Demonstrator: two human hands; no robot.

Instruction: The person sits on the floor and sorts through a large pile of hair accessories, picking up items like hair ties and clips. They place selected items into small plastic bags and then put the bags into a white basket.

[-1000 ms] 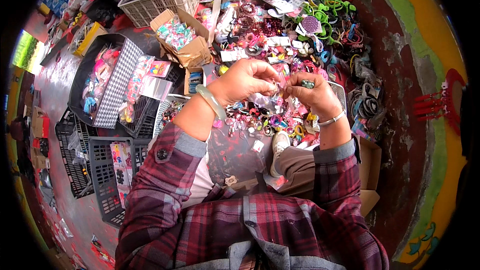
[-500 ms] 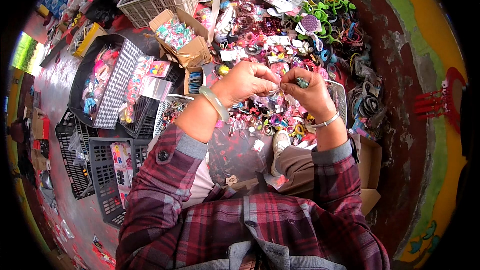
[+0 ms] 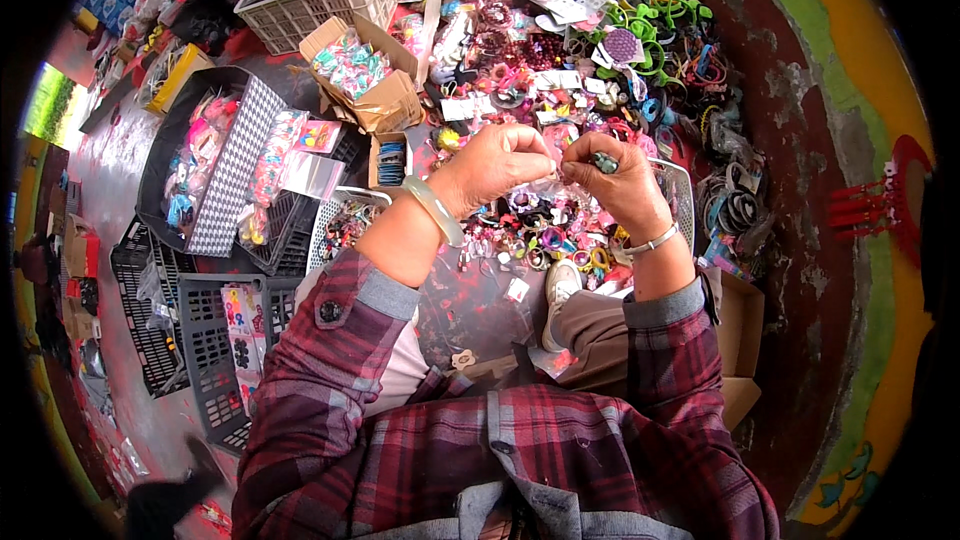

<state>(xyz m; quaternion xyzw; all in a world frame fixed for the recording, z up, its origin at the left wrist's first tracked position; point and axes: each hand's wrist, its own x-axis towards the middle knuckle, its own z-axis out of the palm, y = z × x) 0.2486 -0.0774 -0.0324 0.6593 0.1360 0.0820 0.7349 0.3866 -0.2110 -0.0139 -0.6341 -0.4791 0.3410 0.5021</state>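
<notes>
Both hands are raised close together over a heap of small hair ornaments and trinkets (image 3: 560, 230). My left hand (image 3: 495, 168), with a pale bangle (image 3: 432, 210) on its wrist, is closed in a pinch. Facing it, my right hand (image 3: 622, 185) also pinches, its fingertips a short way from the left ones. Whatever lies in either pinch is too small to make out. A dark green lumpy piece (image 3: 604, 162) shows at the right hand's fingers; whether it is worn or held, I cannot tell. A silver bangle (image 3: 652, 240) circles the right wrist.
White baskets (image 3: 680, 202) flank the heap. Left of it stand a carton of small packets (image 3: 378, 110), a narrow box of blue pieces (image 3: 390, 162), a checked black box (image 3: 225, 175) and dark crates (image 3: 205, 370). Green headbands (image 3: 655, 35) lie at the far right.
My left hand has drawn slightly left, widening the gap between the fingertips. The right hand stays nearly still. A dark shape, seemingly a person's leg and foot, has appeared at lower left.
</notes>
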